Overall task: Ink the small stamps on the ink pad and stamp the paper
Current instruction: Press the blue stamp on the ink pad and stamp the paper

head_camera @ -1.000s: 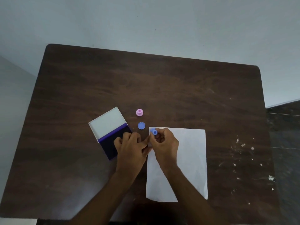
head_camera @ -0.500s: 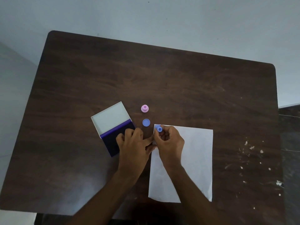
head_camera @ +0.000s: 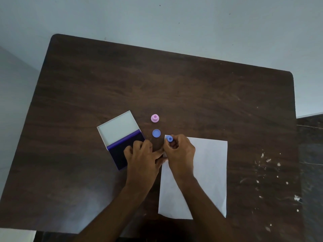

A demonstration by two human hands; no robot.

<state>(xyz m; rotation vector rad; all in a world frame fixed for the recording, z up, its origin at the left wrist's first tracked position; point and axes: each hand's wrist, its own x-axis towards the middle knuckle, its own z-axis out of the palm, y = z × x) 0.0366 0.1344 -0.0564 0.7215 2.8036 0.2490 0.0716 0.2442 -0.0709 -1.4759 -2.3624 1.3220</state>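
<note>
My right hand (head_camera: 180,151) pinches the small blue stamp (head_camera: 169,138) between thumb and fingertips, standing it over the far left corner of the paper (head_camera: 209,172). My left hand (head_camera: 142,158) rests half curled across the near part of the ink pad (head_camera: 120,154), gripping nothing that I can see, its thumb touching the paper's left edge. To print cleanly I should press straight down, keep the stamp upright, and lift without sliding, while the left hand pins the sheet. Whether the stamp face touches the paper is hidden by my fingers; it seems to. The pad case lies open, its white lid (head_camera: 118,128) bare inside, its dark tray holding the ink. On the table (head_camera: 174,84), just beyond, a blue cap (head_camera: 156,133) and a pink stamp (head_camera: 154,118) wait.
</note>
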